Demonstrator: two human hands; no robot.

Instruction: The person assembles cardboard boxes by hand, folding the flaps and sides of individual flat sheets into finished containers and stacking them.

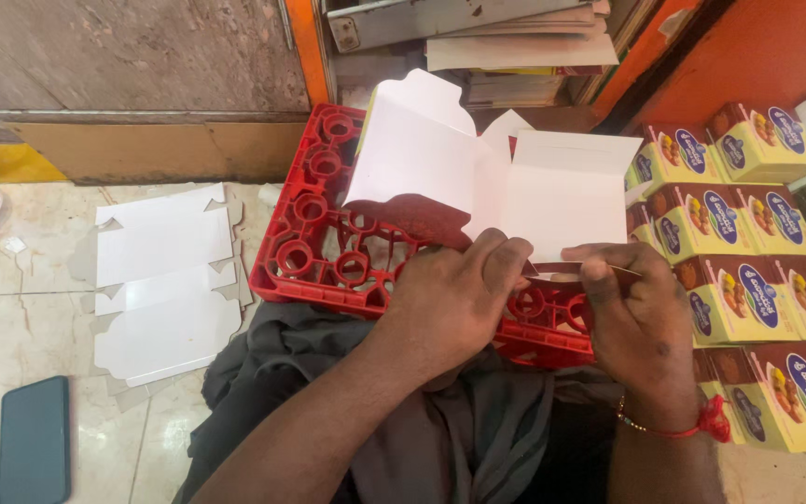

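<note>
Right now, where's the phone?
In the head view, the dark phone lies on the marble floor at lower left, just below the stack of flat white carton blanks.

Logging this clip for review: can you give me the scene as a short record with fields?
left hand: grips the lower edge of a white carton blank
right hand: pinches a flap of the same blank
under the blank: red plastic crate on the lap
floor, left: flat blanks, dark phone
right side: stacked yellow boxes
</note>
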